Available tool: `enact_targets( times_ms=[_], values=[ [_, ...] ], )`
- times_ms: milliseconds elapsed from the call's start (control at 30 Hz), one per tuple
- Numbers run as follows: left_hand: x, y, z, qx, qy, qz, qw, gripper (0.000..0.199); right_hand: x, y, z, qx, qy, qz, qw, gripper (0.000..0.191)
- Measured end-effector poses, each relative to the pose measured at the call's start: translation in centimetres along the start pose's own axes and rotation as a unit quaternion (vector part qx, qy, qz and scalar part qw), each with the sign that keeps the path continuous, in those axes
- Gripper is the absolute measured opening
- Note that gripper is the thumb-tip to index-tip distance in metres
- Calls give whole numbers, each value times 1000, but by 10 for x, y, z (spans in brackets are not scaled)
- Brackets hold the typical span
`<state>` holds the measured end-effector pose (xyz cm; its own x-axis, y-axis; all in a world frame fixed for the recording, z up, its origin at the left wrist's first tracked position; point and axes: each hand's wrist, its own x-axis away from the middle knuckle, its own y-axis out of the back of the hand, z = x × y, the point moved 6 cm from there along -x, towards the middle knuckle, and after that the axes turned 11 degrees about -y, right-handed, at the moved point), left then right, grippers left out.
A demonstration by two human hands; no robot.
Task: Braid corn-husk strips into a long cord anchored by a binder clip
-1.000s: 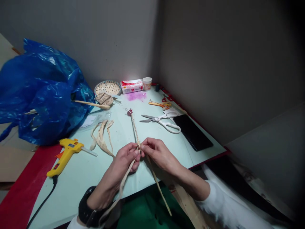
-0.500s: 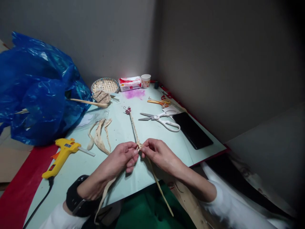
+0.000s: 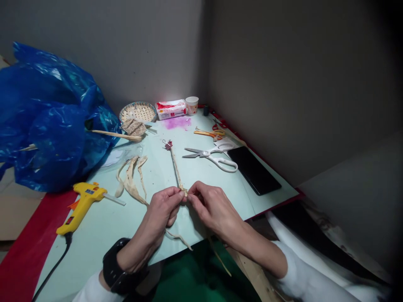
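Note:
A thin pale braid of flat plant-fibre strips (image 3: 176,167) runs from a dark red binder clip (image 3: 168,144) on the table toward me. At its near end my left hand (image 3: 166,204) pinches the strands between thumb and fingers. My right hand (image 3: 209,205) pinches the same spot from the other side, fingertips almost touching the left ones. One loose strip (image 3: 179,237) trails below my left hand, and another (image 3: 220,258) hangs beneath my right wrist past the table edge. The exact crossing of strands is partly hidden by my fingers.
White-handled scissors (image 3: 208,154) lie open beside a black phone (image 3: 254,170) on the right. Left are loose dried strips (image 3: 131,180), a yellow glue gun (image 3: 80,207) and a blue plastic bag (image 3: 59,117). A woven basket (image 3: 138,112), tissue pack (image 3: 171,110) and paper cup (image 3: 192,105) stand behind.
My left hand and wrist have shifted right and turned slightly. The loose strip that hung beside my left wrist now lies below that hand, pointing right. Both hands still pinch the braid's end.

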<state>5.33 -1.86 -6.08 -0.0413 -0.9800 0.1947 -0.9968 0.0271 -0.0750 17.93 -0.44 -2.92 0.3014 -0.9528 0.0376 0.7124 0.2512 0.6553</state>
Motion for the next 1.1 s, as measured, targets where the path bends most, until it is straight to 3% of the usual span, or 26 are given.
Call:
enact_targets(
  times_ms=[100,267,467,667,767,867,967,1033,1100],
  values=[
    [-1,1,0,-12,2,4,1000,25,8,3,7,93,54,-75,991,18],
    [-1,0,1,-7,3,-3,1000,28,26,-3,20,193,123,-205,952,23],
    [1,-3,2,55,22,35,998,26,48,-18,33,227,206,-251,918,23],
    [6,1,1,84,24,48,995,28,51,-23,27,269,220,-204,915,21],
    [9,2,0,81,13,40,996,25,45,-8,26,230,189,-170,939,12],
    [10,2,-2,58,-6,36,998,22,29,17,23,146,105,-151,972,15],
    [9,0,-4,38,-20,36,998,19,8,16,18,39,47,-7,998,17],
    [9,0,-3,36,-22,38,998,17,-2,6,16,-27,29,85,996,14],
    [9,2,-1,28,-19,38,999,16,-10,-2,12,-72,18,123,990,14]
  ],
)
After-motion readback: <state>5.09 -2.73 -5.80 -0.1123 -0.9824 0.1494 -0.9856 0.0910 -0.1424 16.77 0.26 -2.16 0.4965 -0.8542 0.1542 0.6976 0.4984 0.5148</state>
